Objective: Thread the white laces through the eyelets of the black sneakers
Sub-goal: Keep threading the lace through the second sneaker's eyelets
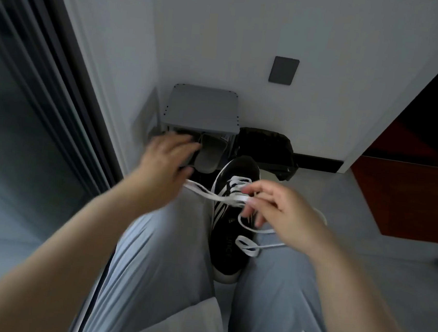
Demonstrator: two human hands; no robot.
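A black sneaker (228, 237) with white stripes stands on the floor between my knees, toe pointing away from me. A white lace (209, 194) crosses its upper eyelets, and loose loops of it lie over the shoe's right side. My right hand (283, 213) hovers over the shoe's tongue and pinches the lace between thumb and fingertips. From there the lace runs taut to the left, up to the thumb side of my left hand (164, 160), which holds its end. That hand is blurred, and its fingers point at the rack ahead.
A grey shoe rack (202, 110) stands against the wall ahead, with grey slippers (209, 154) under it and a black bag (265, 149) to its right. A glass sliding door (15, 117) runs along the left, and a red-brown cabinet (412, 197) stands right. White papers (195, 325) lie on my lap.
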